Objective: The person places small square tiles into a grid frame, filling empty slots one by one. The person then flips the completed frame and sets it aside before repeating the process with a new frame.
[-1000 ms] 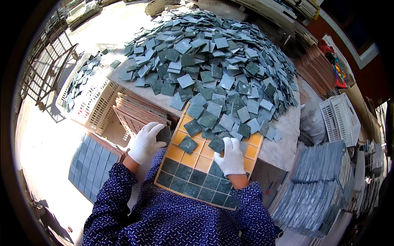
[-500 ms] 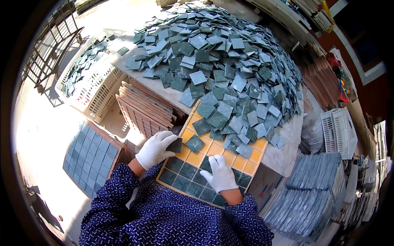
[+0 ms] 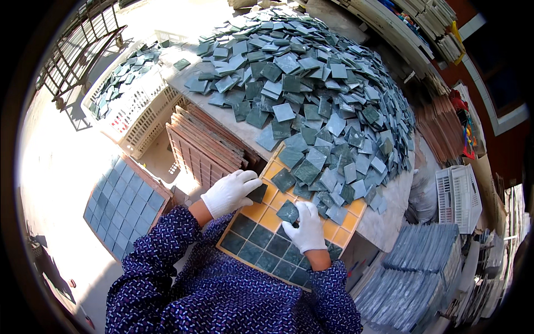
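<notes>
An orange grid tray (image 3: 345,221) lies at the near edge of the table, its near rows filled with dark green square tiles. My left hand (image 3: 229,192), in a white glove, rests at the tray's left edge with its fingers on a dark green tile (image 3: 257,193). My right hand (image 3: 305,227), also gloved, is over the tray's middle and its fingertips hold a green tile (image 3: 288,212) flat against the grid. A large heap of loose green tiles (image 3: 311,94) covers the table just beyond the tray and spills onto its far rows.
A stack of brown grid trays (image 3: 203,146) stands left of the table. A white plastic crate (image 3: 125,106) with tiles sits further left. A filled tile sheet (image 3: 123,205) lies on the ground. Stacks of finished tile sheets (image 3: 411,278) and another white crate (image 3: 459,197) stand at right.
My right hand has drawn back from the heap's edge to the tray's middle with a tile. My left hand has moved in from the tray's outside edge onto a tile at its left side.
</notes>
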`<state>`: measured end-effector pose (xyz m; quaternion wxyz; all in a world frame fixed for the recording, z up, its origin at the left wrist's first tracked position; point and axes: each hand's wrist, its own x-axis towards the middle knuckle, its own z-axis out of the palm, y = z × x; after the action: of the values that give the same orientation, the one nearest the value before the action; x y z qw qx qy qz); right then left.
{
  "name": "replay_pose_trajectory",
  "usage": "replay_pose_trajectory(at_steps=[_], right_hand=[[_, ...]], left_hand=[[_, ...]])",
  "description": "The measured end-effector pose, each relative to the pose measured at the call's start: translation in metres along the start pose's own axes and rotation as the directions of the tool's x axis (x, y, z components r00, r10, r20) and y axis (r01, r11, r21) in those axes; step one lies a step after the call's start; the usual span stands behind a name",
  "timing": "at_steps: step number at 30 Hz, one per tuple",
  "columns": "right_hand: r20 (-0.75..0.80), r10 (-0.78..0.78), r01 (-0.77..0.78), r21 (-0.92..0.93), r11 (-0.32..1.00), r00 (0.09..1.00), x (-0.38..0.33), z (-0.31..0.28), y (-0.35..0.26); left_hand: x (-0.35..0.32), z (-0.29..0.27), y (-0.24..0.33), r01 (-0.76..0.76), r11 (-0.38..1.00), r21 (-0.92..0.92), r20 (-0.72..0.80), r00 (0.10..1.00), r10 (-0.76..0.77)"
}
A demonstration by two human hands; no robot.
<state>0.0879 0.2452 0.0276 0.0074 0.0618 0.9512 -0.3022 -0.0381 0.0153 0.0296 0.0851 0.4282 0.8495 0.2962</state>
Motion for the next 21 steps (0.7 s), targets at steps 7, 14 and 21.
replay_pose_trajectory(at_steps=[7, 14, 21], right_hand=[[0.084, -0.058, 0.049, 0.109, 0.993, 0.995, -0.025, -0.002, 0.001], [0.031, -0.214, 0.215, -0.013, 0.977, 0.976, -0.014, 0.027, -0.012], [-0.064, -0.236, 0.234, -0.046, 0.971, 0.970, 0.012, 0.009, -0.011]], left_hand=[[0.026, 0.010, -0.014, -0.054, 0.990, -0.128, 0.077, 0.995, 0.065], [0.019, 0.009, -0.004, 0.017, 0.992, -0.128, 0.046, 0.999, -0.012], [0.030, 0.009, 0.018, 0.040, 0.999, 0.022, -0.059, 0.998, -0.039]])
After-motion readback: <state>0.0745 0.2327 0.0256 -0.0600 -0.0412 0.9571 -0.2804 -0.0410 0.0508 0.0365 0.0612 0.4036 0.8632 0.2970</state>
